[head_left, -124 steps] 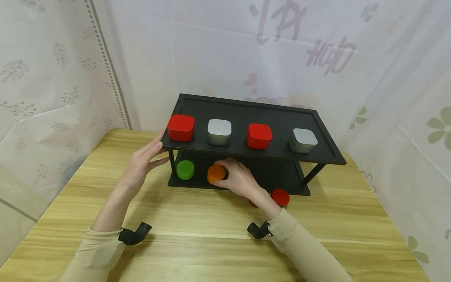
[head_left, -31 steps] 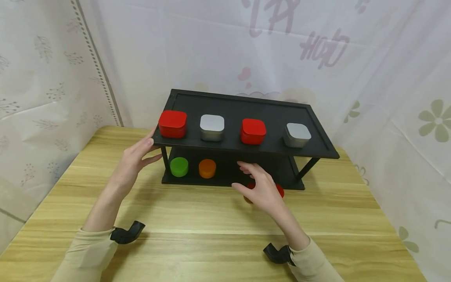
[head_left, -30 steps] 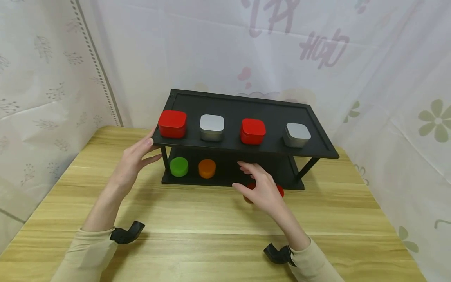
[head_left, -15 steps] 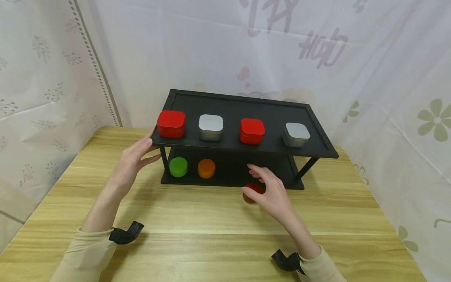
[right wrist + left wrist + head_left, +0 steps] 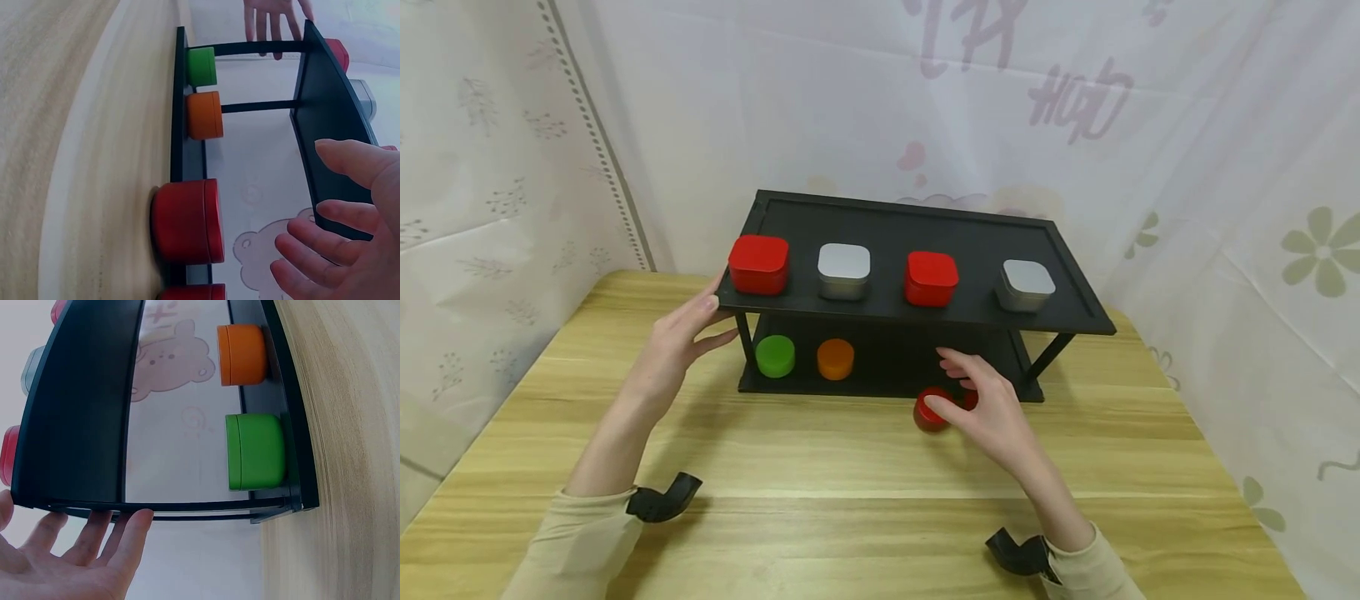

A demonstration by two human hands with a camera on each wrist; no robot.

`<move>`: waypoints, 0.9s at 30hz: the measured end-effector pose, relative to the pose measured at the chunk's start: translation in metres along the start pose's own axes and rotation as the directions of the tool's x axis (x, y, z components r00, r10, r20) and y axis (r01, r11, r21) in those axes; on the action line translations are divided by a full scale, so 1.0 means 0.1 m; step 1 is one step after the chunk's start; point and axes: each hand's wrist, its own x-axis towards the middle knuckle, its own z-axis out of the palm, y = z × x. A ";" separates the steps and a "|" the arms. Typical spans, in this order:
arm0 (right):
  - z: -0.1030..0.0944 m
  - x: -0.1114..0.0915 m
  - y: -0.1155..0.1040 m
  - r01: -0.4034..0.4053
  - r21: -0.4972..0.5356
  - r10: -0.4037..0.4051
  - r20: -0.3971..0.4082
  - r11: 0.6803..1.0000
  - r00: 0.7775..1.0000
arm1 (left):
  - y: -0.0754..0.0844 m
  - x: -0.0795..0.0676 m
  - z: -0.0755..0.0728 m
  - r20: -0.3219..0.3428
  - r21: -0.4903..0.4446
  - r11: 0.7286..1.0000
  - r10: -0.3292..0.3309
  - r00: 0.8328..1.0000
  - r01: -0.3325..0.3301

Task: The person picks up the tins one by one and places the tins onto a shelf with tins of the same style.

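Note:
My left hand (image 5: 672, 342) rests against the left end of the black two-tier rack (image 5: 887, 218), its thumb at the upper tier's front corner. Its fingers (image 5: 128, 547) lie fairly straight along that end. My right hand (image 5: 992, 412), thumb and fingers apart, hovers empty by a red round tin (image 5: 927, 417) in front of the lower tier. A second red tin (image 5: 970, 398) is mostly hidden behind that hand; the right wrist view shows part of this second red tin (image 5: 192, 292). On the lower tier stand a green round tin (image 5: 776, 357) and an orange round tin (image 5: 835, 360).
Along the upper tier's front stand a red square tin (image 5: 759, 265), a silver tin (image 5: 844, 272), another red square tin (image 5: 931, 279) and another silver tin (image 5: 1026, 286). The wooden table (image 5: 820, 517) extends in front. A patterned cloth (image 5: 820, 92) hangs behind.
My right hand has let go of the orange tin, which stays on the lower tier, and has moved right to the red round tins. My left hand stays at the rack's left end.

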 end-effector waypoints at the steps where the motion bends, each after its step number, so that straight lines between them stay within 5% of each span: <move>1: -0.01 0.00 0.01 -0.001 0.001 0.001 0.005 1.000 1.000 | 0.00 0.00 0.00 -0.002 -0.001 1.000 0.003 1.000 -0.003; 27: -0.11 0.04 0.11 -0.068 -0.051 0.073 0.104 0.996 0.992 | -0.04 0.00 0.00 0.004 -0.056 0.998 0.019 1.000 -0.019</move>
